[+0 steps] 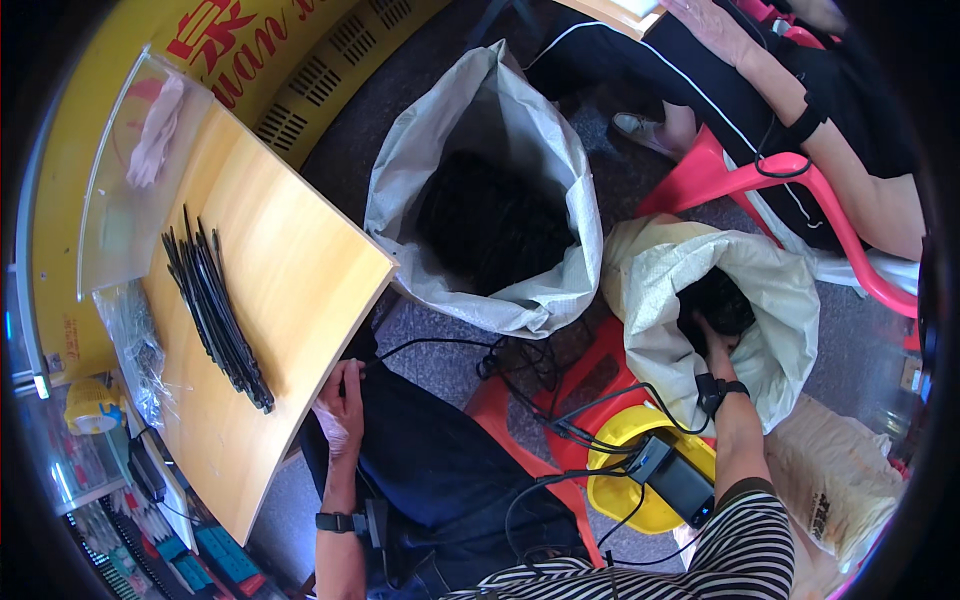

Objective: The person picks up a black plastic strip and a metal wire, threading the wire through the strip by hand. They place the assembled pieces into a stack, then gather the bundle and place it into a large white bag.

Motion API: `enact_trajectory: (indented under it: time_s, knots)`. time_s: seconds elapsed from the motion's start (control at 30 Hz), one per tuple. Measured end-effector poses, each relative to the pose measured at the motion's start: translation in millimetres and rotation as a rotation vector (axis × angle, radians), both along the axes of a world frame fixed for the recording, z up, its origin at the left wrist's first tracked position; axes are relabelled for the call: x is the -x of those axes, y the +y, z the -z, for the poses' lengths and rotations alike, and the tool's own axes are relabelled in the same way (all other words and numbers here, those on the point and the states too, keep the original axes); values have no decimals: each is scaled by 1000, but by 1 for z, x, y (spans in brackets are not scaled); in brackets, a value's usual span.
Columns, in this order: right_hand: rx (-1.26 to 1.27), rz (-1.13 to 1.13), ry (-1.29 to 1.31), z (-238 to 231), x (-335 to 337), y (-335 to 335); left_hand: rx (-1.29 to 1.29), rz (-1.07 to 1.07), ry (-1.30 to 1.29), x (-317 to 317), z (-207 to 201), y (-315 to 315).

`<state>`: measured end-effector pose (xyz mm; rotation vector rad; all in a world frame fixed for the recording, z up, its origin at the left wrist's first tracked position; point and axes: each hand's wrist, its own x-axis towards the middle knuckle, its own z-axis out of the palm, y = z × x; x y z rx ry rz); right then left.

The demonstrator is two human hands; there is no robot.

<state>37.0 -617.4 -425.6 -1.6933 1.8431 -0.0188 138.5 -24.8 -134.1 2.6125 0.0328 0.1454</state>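
Observation:
My left hand [342, 408] is beside the near edge of the wooden board [310, 250], fingers closed in a pinch. A thin black strip [420, 345] runs from those fingers towards the cables at the middle. My right hand [716, 338] reaches down inside the smaller white woven sack [775, 350], at the dark contents [722, 300]; its fingertips are hidden there. Several long thin black strips [215, 310] lie in a bundle on the board. Left of the smaller sack stands a larger white woven sack [405, 170] with its mouth open and black items [490, 220] inside.
A yellow container [620, 505] holding a black device [683, 485] with cables sits on a red stool [585, 385]. Another person's arm [775, 85] and a pink chair [720, 175] are at upper right. A clear panel [115, 200] borders the board.

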Motion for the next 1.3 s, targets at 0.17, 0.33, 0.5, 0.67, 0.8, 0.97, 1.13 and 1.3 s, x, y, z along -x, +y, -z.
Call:
enact_trajectory:
  time_s: [0.17,0.33,0.5,0.67,0.8,0.97,1.13,1.3]
  knots:
    - [-115,17,-161,9,14,-14,-11,23,-35,-3,2,-5]
    - [-238,64,-320,11,37,-19,13,-5,-11,-4,1,-6]
    - [-182,127,-196,2,21,-9,-68,43,-76,-3,3,-3]
    - [43,224,204,-15,-8,0,-22,-3,8,-2,6,-1]
    - [41,248,-45,-34,0,15,-34,-16,-11,-2,5,-1]
    - [-19,341,-339,-31,-4,22,-76,18,-79,0,6,5]
    - [20,389,-108,6,12,-33,-60,32,-58,-3,14,-3]
    - [-46,366,-221,-33,-10,22,-137,48,-64,-1,9,8]
